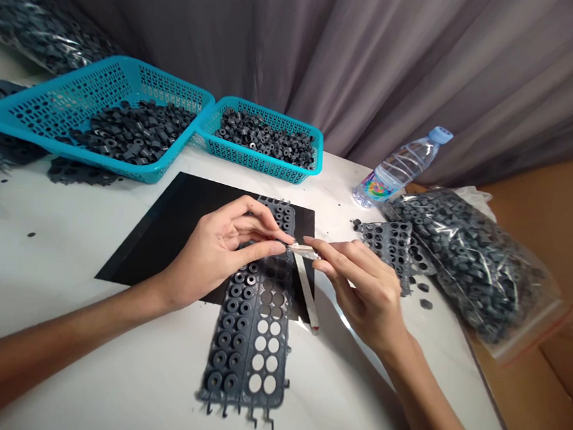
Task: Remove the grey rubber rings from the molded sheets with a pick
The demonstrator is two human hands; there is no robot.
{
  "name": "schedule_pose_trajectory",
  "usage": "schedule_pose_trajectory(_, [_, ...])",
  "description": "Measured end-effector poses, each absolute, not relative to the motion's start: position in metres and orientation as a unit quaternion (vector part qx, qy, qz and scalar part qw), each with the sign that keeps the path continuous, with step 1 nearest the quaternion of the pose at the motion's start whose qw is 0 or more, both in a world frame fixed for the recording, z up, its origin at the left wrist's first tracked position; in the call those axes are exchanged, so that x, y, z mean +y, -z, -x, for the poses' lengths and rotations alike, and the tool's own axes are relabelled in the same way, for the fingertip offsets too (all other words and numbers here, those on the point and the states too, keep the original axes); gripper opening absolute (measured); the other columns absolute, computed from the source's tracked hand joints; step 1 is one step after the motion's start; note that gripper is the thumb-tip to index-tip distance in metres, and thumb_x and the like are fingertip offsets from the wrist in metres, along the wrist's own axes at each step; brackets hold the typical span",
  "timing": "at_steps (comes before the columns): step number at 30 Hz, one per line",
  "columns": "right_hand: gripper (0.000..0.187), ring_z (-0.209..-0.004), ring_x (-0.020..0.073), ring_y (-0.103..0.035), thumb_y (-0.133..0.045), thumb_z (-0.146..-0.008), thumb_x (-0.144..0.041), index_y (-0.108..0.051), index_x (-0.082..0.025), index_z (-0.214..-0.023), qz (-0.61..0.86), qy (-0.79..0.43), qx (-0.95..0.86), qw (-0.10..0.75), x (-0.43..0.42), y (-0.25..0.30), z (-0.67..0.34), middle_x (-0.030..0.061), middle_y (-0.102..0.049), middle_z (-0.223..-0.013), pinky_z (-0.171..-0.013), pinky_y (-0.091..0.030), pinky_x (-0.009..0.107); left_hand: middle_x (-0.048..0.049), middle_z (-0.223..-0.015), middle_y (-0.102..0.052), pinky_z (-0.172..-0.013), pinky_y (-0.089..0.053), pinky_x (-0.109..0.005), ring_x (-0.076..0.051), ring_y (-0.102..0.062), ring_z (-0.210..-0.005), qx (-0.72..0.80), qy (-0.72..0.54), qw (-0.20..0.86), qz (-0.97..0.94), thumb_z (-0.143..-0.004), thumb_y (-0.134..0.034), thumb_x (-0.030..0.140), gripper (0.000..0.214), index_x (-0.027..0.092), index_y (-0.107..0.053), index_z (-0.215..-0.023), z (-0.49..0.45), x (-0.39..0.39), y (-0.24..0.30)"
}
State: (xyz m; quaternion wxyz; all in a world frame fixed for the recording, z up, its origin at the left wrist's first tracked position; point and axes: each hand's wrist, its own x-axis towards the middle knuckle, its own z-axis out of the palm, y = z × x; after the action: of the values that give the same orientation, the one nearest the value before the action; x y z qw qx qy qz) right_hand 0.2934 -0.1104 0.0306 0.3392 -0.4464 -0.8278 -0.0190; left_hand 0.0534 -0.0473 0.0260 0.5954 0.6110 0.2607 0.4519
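Observation:
Over a dark rubber sheet of round parts [232, 341], my two hands meet near its upper half. My left hand [224, 243] is closed in a pinch, with a small dark piece [288, 243] partly showing at its fingertips. My right hand [363, 282] grips a short, pale, shiny tool [304, 251] whose tip touches or nearly touches that piece; its exact kind is unclear. Ring-shaped parts fill the sheet's left columns, while the lower right columns are open holes. Beneath the hands, a narrow white strip [307, 294] lies slanting beside the sheet.
A black mat [149, 230] lies under the sheet. Behind stand a large blue basket [154, 171] and a smaller one [270, 168], both holding dark rubber parts. At right are a water bottle [401, 165], a punched-out sheet [388, 247] and a filled plastic bag [477, 265].

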Motion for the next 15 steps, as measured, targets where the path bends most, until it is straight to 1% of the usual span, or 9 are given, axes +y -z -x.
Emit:
schedule_pose_trajectory(9, [0.036, -0.080, 0.0180, -0.062, -0.063, -0.103, -0.017, -0.068, -0.018, -0.138, 0.446, 0.009, -0.829, 0.337, -0.1099, -0.0274, -0.2950, 0.0079, -0.073, -0.097, -0.073, -0.048, 0.033, -0.0052, -0.102, -0.081, -0.097, -0.062, -0.027, -0.018, -0.079, -0.102, 0.263, -0.453, 0.598, -0.607, -0.090, -0.081, 0.017, 0.024, 0.018, -0.058, -0.099, -0.0542, -0.0477, -0.0253])
schedule_pose_trajectory(12, [0.032, -0.079, 0.0180, -0.062, -0.063, -0.102, -0.015, -0.070, -0.018, -0.134, 0.445, 0.008, -0.825, 0.347, -0.1098, -0.0278, -0.2930, 0.0079, -0.073, -0.095, -0.071, -0.047, 0.032, -0.0053, -0.102, -0.081, -0.098, -0.061, -0.027, -0.018, -0.078, -0.103, 0.263, -0.449, 0.602, -0.606, -0.089, -0.082, 0.018, 0.025, 0.018, -0.058, -0.099, -0.0540, -0.0469, -0.0238])
schedule_pose_trajectory(15, [0.029, -0.078, 0.0179, -0.062, -0.062, -0.103, -0.014, -0.071, -0.018, -0.130, 0.451, 0.009, -0.812, 0.370, -0.1109, -0.0294, -0.2910, 0.0076, -0.074, -0.094, -0.073, -0.048, 0.033, -0.0053, -0.103, -0.081, -0.098, -0.061, -0.028, -0.018, -0.078, -0.104, 0.265, -0.447, 0.605, -0.603, -0.089, -0.082, 0.019, 0.026, 0.018, -0.058, -0.099, -0.0528, -0.0458, -0.0216])
